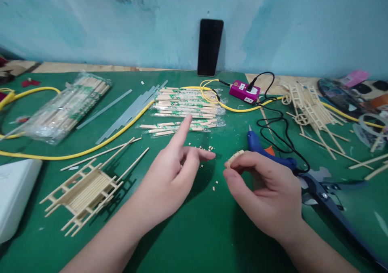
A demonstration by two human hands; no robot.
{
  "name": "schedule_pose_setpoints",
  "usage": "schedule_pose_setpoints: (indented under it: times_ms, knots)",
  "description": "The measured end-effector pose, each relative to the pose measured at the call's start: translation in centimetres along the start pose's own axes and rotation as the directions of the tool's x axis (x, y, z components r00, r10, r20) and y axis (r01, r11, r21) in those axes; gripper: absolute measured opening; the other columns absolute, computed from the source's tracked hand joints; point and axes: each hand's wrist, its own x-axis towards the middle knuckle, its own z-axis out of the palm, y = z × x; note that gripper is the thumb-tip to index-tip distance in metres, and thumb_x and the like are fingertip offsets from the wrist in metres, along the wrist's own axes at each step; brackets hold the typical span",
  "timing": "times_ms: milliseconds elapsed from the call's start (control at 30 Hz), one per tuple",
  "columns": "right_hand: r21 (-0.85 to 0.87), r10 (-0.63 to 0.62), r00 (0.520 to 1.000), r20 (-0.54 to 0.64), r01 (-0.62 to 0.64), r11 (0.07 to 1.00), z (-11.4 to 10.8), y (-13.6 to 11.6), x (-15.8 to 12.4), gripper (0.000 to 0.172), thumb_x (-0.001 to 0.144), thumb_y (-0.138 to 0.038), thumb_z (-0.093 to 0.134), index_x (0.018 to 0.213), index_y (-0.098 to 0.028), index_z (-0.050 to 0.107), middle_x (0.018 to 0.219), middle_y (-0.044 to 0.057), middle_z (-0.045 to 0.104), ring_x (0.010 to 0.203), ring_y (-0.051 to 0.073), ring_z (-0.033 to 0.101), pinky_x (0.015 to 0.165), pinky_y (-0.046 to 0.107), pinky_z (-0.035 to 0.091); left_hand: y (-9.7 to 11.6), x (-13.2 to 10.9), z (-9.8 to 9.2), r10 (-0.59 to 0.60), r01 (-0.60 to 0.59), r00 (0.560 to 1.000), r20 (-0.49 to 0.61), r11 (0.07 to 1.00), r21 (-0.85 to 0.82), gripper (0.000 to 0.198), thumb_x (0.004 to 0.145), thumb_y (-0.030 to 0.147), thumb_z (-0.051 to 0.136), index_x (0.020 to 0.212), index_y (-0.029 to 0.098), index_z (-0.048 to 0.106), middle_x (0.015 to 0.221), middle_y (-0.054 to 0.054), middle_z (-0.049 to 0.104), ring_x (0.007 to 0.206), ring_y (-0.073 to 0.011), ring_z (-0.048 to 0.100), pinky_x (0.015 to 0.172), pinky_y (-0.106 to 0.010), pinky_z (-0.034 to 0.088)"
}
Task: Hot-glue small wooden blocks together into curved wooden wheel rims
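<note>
Working over a smooth dark-green tabletop [200, 232], with bare forearms entering from the bottom edge. Grasping a small, curved, ridged strip of pale wood [235, 158] between thumb and forefinger of the right hand [268, 192], just right of centre, and curling the remaining fingers inward. Stretching one finger of the left hand [166, 180] up the frame near the centre and bending others rightward, in a loose, released pose apart from the strip.

Having dark-handled metal cutters [336, 212] near the right wrist at lower right, and a white, round-cornered box [18, 196] at the left edge. Showing an open-framed body of thin pale sticks [87, 192] at lower left, and tiny square bits of pale wood [214, 188] scattered between the hands. Finding a blue glue gun with an orange trigger [257, 143] just beyond the right hand.

Seeing, farther up, a wheeled frame of pale sticks [315, 113] at upper right, translucent straight glue sticks [130, 111] left of centre, paper-wrapped wooden chopsticks [188, 107] above centre, and a bulging clear plastic bag of wrapped chopsticks [72, 107] at upper left. Running a yellow cable [39, 157] across, near a purple power socket [239, 90]. Facing, farthest off, a black upright smartphone [209, 47] leaning against a mottled blue wall [121, 30].
</note>
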Motion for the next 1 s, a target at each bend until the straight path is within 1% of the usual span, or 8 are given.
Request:
schedule_pose_setpoints:
  times_ms: [100,300,367,433,533,767,867,1000]
  knots:
    - [0.000,-0.004,1.000,0.007,0.004,1.000,0.0,0.1,0.0,0.021,0.094,-0.004,0.070,0.094,-0.025,0.067,0.083,-0.007,0.074,0.072,0.009,0.069,0.071,0.021,0.057,-0.2,0.2,0.0,0.085,-0.085,0.996,0.007,0.995,0.054,0.080,0.106,0.033,0.075,0.178,0.033,0.042,0.113,-0.005,0.092,0.111,-0.0276,0.087,0.083,-0.033,0.071]
    - [-0.004,0.002,1.000,0.009,-0.002,1.000,0.1,0.1,0.1,0.020,0.094,-0.005,0.071,0.093,-0.025,0.066,0.083,-0.007,0.073,0.071,0.009,0.068,0.070,0.022,0.057,0.1,0.2,-0.1,0.274,-0.229,0.952,-0.135,0.933,0.278,0.061,0.086,0.038,0.097,0.144,0.030,0.082,0.057,0.004,0.074,0.103,-0.0352,0.084,0.107,-0.054,0.062]
    - [-0.006,-0.003,1.000,0.009,0.003,1.000,0.0,0.1,0.1,0.021,0.094,-0.005,0.071,0.094,-0.025,0.067,0.084,-0.008,0.073,0.072,0.008,0.068,0.070,0.021,0.057,-0.2,-0.1,-0.1,0.334,-0.287,0.932,-0.138,0.917,0.278,0.055,0.100,0.037,0.083,0.153,0.029,0.075,0.069,0.002,0.081,0.110,-0.0333,0.084,0.114,-0.054,0.059]
    - [-0.003,-0.001,1.000,0.007,0.001,1.000,0.0,0.0,0.1,0.021,0.094,-0.005,0.070,0.093,-0.025,0.066,0.083,-0.008,0.073,0.072,0.008,0.068,0.071,0.021,0.056,-0.5,-0.4,-0.1,0.366,-0.344,0.925,-0.105,0.921,0.183,0.058,0.114,0.029,0.061,0.171,0.031,0.055,0.106,-0.003,0.091,0.129,-0.0280,0.080,0.119,-0.047,0.057]
    - [0.002,0.001,1.000,0.006,-0.001,1.000,0.1,0.1,0.1,0.021,0.094,-0.005,0.070,0.093,-0.025,0.066,0.084,-0.008,0.073,0.073,0.008,0.068,0.071,0.020,0.056,-0.9,-0.5,0.0,0.376,-0.365,0.923,-0.087,0.923,0.118,0.069,0.116,0.018,0.052,0.181,0.033,0.035,0.138,-0.004,0.086,0.145,-0.0226,0.072,0.116,-0.036,0.059]
    - [-0.007,-0.004,1.000,0.005,0.004,1.000,0.0,0.1,0.0,0.021,0.095,-0.005,0.071,0.094,-0.025,0.066,0.085,-0.008,0.073,0.074,0.008,0.069,0.072,0.021,0.057,-0.6,-0.2,0.3,0.388,-0.329,0.895,-0.219,0.907,0.263,0.047,0.094,0.023,0.091,0.137,0.039,0.081,0.095,0.005,0.091,0.083,-0.0183,0.086,0.073,-0.026,0.064]
    - [0.005,-0.005,1.000,0.005,0.005,1.000,0.0,0.0,0.0,0.020,0.095,-0.005,0.070,0.094,-0.025,0.066,0.084,-0.008,0.073,0.072,0.008,0.068,0.071,0.022,0.056,0.0,-0.4,0.5,0.339,-0.296,0.904,-0.260,0.935,0.194,0.047,0.087,0.027,0.097,0.131,0.036,0.083,0.063,0.010,0.069,0.053,-0.0108,0.061,0.057,-0.024,0.051]
    - [0.002,0.004,1.000,0.006,-0.004,1.000,0.1,0.0,0.1,0.021,0.094,-0.005,0.069,0.093,-0.025,0.066,0.084,-0.008,0.073,0.073,0.008,0.069,0.071,0.021,0.057,0.7,-0.4,0.2,0.171,-0.200,0.953,-0.251,0.975,-0.098,0.023,0.111,0.035,0.067,0.128,0.029,0.082,0.057,0.009,0.040,0.050,-0.0112,0.035,0.051,-0.026,0.035]
